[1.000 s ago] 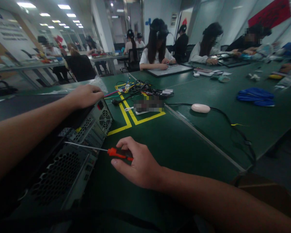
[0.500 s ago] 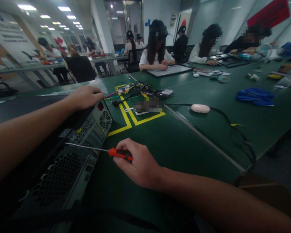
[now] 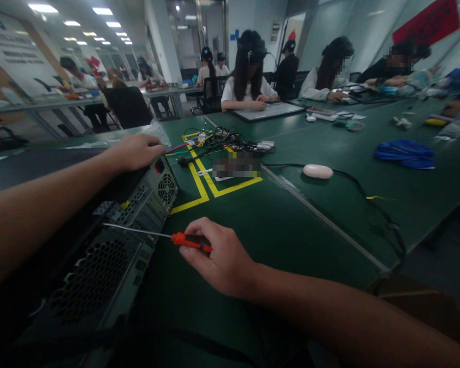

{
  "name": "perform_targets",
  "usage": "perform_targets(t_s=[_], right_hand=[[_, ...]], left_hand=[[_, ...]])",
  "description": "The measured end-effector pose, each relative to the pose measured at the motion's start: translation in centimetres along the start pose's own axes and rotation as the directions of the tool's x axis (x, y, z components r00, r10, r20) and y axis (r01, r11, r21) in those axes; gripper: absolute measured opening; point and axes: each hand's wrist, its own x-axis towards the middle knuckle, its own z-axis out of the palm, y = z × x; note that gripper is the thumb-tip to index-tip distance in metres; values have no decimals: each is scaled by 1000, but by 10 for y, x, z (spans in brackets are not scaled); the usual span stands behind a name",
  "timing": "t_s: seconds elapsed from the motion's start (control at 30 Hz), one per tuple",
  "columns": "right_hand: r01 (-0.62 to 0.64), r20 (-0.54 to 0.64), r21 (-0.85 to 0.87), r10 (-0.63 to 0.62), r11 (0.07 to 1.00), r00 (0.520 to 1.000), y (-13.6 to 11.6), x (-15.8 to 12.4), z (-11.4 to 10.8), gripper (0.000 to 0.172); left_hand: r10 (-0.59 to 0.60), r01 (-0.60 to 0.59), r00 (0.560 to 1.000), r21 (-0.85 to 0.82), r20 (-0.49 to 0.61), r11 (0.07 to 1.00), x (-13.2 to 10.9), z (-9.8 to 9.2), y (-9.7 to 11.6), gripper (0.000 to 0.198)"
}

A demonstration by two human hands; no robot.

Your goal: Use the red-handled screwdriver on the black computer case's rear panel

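Observation:
A dark desktop computer case (image 3: pixel 142 198) stands at the left, with its metal back panel, fan grille and ports towards the right. My left hand (image 3: pixel 135 151) lies on the case's top far corner, its fingers bent down over the edge. In my right hand (image 3: pixel 220 255) is a screwdriver (image 3: pixel 186 239) with an orange and black handle, pinched between thumb and fingers. Its long thin shaft points left across the back panel, above the large honeycomb vent (image 3: pixel 94 276). The shaft's tip meets the panel near its upper edge; any screw there is too small to make out.
Tangled cables (image 3: pixel 226 139) lie beyond the case, near yellow tape (image 3: pixel 235 186) and a blurred dark object (image 3: pixel 235 167). A pale pink oval case (image 3: pixel 318 171) and blue cloth (image 3: pixel 404 153) lie to the right on the green table (image 3: pixel 302 240). Several people sit across it.
The screwdriver handle has turned slightly in my right hand, with its tip at about the same spot. My left hand has not moved on the case.

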Motion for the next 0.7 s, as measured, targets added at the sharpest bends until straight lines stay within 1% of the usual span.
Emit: perform_targets(t_s=[0.13, 0.37, 0.5, 0.6, 0.7], right_hand=[[-3, -7, -2, 3, 1000, 1000, 0, -1, 0, 16], [65, -43, -32, -67, 997, 997, -1, -1, -1, 17], [68, -25, -46, -69, 997, 997, -1, 0, 0, 20], [39, -12, 16, -39, 999, 999, 0, -1, 3, 18], [18, -9, 82, -17, 996, 1000, 0, -1, 4, 28]], left_hand=[[-2, 2, 1000, -10, -11, 1000, 0, 1, -1, 69], [-2, 2, 1000, -16, -17, 1000, 0, 0, 0, 68], [-21, 21, 1000, -13, -12, 1000, 1, 1, -1, 67], [-12, 12, 1000, -24, -21, 1000, 3, 3, -3, 67], [-13, 13, 1000, -28, -21, 1000, 3, 4, -3, 67]])
